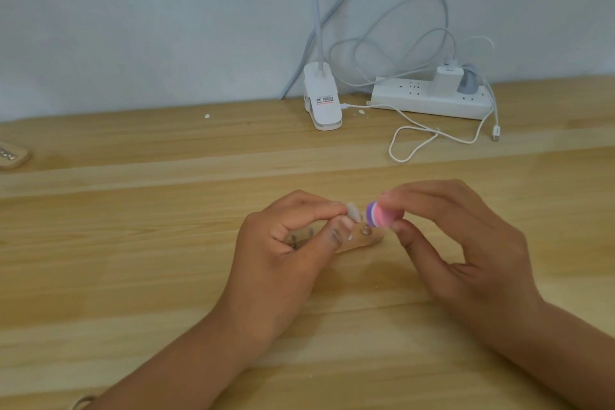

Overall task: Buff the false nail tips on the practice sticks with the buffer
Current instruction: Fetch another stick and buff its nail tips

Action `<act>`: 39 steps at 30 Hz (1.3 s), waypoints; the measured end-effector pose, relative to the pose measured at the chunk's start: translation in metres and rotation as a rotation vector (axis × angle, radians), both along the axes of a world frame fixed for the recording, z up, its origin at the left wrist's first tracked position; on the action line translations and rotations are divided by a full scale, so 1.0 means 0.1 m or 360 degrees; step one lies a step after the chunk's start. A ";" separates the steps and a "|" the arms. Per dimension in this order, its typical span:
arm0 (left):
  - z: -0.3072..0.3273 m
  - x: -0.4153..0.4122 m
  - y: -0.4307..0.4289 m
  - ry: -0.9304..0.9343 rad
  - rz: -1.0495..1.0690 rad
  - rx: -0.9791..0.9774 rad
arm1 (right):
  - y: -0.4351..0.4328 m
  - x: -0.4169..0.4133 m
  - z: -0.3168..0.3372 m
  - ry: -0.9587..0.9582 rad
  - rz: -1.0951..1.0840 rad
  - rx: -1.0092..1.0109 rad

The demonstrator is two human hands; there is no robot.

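Observation:
My left hand (289, 243) pinches a clear practice stick between thumb and forefinger, and its pale false nail tip (353, 211) points right. A small block buffer (381, 215) with purple, pink and white layers is pinched in my right hand (459, 243), its purple end a short gap from the nail tip. Below the hands more clear practice sticks (361, 238) lie on the wooden table (133, 276), partly hidden by my left fingers.
At the back against the wall stand a white clip lamp base (322, 100) and a white power strip (432, 100) with a charger. A white cable (429, 140) loops on the table in front of them. A wooden object (13, 155) pokes in at the left edge.

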State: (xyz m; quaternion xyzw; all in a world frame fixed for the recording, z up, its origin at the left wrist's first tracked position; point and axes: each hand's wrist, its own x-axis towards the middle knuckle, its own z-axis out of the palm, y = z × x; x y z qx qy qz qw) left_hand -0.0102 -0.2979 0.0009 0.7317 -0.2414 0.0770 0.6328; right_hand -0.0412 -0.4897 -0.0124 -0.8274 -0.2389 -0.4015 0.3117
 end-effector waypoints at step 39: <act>0.06 -0.09 -0.02 -0.0175 -0.0064 0.0179 | 0.05 -0.04 -0.01 -0.0179 0.0074 -0.0200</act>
